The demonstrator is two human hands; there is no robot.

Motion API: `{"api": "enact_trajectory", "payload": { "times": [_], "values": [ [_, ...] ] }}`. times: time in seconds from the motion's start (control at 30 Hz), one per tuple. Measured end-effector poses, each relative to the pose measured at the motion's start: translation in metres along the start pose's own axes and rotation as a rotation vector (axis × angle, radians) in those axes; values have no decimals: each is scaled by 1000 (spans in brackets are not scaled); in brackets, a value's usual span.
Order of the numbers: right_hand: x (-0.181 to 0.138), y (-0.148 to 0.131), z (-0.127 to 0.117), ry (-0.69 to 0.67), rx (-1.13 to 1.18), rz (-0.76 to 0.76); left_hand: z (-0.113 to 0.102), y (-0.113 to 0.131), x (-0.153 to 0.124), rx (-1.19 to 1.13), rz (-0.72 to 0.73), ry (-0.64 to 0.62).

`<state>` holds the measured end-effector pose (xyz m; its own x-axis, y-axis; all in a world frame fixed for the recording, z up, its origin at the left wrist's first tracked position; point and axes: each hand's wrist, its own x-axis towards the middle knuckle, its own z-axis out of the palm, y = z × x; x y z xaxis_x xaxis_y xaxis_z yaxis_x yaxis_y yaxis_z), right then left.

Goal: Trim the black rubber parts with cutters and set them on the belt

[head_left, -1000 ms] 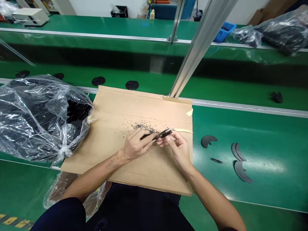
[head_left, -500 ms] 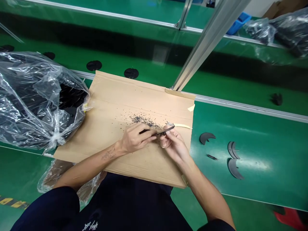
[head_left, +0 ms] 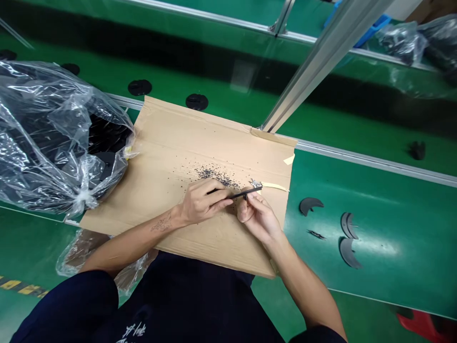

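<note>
A thin black plastic part (head_left: 246, 192), seen nearly edge-on, spans the space between my hands. My left hand (head_left: 205, 202) is closed around its left end, covering much of it. At its right end my right hand (head_left: 260, 216) pinches it between thumb and fingers. Just beyond the right hand, a pair of nippers (head_left: 273, 186) with pale yellow handles lies on the cardboard sheet (head_left: 167, 128). Small black plastic scraps (head_left: 217, 175) are scattered on the cardboard behind my left hand.
A clear plastic bag (head_left: 53, 138) full of black parts bulges at the left. Curved dark pieces (head_left: 348, 252) lie on the green table (head_left: 403, 214) at right. Round black discs (head_left: 197, 101) sit behind the cardboard. A metal post (head_left: 310, 71) rises at its back right corner.
The whole view has shifted slightly. Both hands keep hold of the black part, which appears tilted a little differently; the nippers' head shows more clearly beside the right hand.
</note>
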<state>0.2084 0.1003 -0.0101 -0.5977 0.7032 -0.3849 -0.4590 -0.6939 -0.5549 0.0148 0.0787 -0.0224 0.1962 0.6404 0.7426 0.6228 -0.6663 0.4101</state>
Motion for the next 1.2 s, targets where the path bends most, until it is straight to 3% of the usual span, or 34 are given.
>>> {"api": "enact_trajectory", "payload": {
  "times": [0.67, 1.0, 1.1, 1.2],
  "values": [
    [-4, 1, 10, -79, -192, 32, -9, 6, 4, -48, 12, 87],
    [-4, 2, 10, -209, -240, 127, -9, 5, 6, -94, -63, 102],
    [-4, 3, 10, -190, -253, 120, -9, 5, 6, -100, -86, 97],
    [-3, 3, 9, -79, -253, 21, -8, 3, 5, -83, -76, 81]
  ]
}}
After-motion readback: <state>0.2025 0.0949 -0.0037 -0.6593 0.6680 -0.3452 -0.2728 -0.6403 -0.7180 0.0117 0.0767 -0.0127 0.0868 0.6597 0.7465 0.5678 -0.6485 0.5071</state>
